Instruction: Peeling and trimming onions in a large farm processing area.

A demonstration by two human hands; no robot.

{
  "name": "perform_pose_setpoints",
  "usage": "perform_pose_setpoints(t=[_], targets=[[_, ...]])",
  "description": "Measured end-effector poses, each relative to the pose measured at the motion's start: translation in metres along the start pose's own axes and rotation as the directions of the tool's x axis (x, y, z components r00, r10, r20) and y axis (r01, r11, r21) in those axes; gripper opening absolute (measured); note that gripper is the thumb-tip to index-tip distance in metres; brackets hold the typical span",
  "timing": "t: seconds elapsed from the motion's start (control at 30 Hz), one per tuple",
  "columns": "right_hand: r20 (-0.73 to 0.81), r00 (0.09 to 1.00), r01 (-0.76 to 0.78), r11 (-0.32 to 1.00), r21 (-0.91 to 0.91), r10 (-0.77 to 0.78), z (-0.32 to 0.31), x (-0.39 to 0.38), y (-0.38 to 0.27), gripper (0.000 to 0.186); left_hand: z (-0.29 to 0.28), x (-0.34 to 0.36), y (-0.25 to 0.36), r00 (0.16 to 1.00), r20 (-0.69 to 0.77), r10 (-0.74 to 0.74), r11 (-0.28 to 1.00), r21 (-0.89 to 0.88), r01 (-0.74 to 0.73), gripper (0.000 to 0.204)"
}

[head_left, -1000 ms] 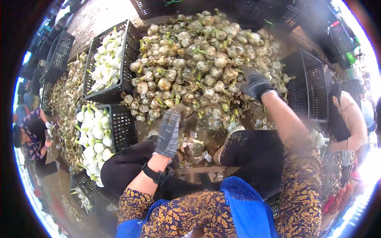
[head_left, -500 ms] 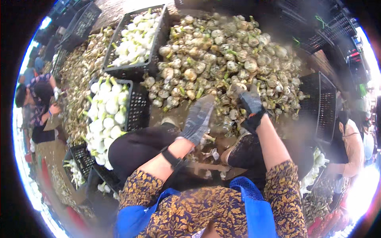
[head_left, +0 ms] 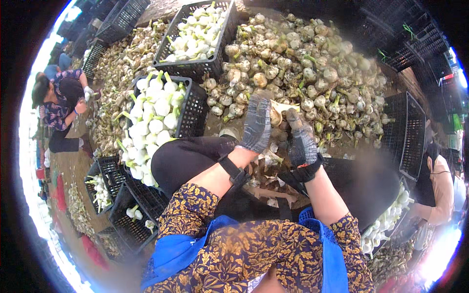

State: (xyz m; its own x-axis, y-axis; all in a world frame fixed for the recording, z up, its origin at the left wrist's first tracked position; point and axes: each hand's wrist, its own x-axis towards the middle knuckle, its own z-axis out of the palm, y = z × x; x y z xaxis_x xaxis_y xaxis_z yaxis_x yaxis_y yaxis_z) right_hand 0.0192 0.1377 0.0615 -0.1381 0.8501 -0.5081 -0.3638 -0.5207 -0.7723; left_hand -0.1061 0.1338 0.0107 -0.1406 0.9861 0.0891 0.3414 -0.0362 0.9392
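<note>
Both my hands wear grey knit gloves and meet in front of me at the near edge of a heap of unpeeled garlic (head_left: pixel 317 73). Between them is one garlic bulb (head_left: pixel 276 116), with a pale strip of stem or skin sticking out to the right. My left hand (head_left: pixel 257 124) is closed against the bulb's left side. On its other side, the bent fingers of my right hand (head_left: pixel 302 140) press on it. The fingertips are partly hidden. Loose bits of peel (head_left: pixel 271 157) lie below, between my knees.
To my left stands a black crate of peeled white garlic (head_left: pixel 159 112), with another full crate (head_left: pixel 198 31) beyond. Lower left are more crates (head_left: pixel 132 215) holding a few bulbs. An upright black crate (head_left: pixel 410 136) borders the heap on the right. Other people (head_left: pixel 61 102) sit at both sides.
My right hand has drawn back from the heap with a garlic bulb. My left hand has come up to meet it. The view has shifted, moving the crates rightward in the picture.
</note>
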Motion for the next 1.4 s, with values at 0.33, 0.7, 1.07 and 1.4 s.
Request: perform_pose_setpoints(t=[0.33, 0.7, 1.07, 1.4], targets=[[-0.032, 0.997, -0.065, 0.997, 0.040, 0.066, 0.014, -0.008, -0.010, 0.023, -0.005, 0.001, 0.033, 0.994, -0.079, -0.078, 0.948, -0.315, 0.050, 0.026], [0.053, 0.923, 0.378, 0.876, -0.298, -0.381, 0.003, 0.001, 0.009, 0.023, -0.001, 0.020, 0.021, 0.786, 0.159, -0.598, 0.405, -0.786, 0.467, 0.034], [-0.016, 0.991, 0.125, 0.976, -0.178, -0.130, -0.003, 0.000, -0.023, 0.022, -0.002, 0.003, 0.037, 0.995, -0.085, 0.054, 0.969, -0.236, -0.072, 0.045], [-0.131, 0.966, 0.116, 0.832, -0.542, -0.221, -0.007, 0.007, -0.026, 0.032, -0.007, 0.013, 0.036, 0.731, 0.413, -0.542, 0.378, -0.658, 0.652, 0.035]])
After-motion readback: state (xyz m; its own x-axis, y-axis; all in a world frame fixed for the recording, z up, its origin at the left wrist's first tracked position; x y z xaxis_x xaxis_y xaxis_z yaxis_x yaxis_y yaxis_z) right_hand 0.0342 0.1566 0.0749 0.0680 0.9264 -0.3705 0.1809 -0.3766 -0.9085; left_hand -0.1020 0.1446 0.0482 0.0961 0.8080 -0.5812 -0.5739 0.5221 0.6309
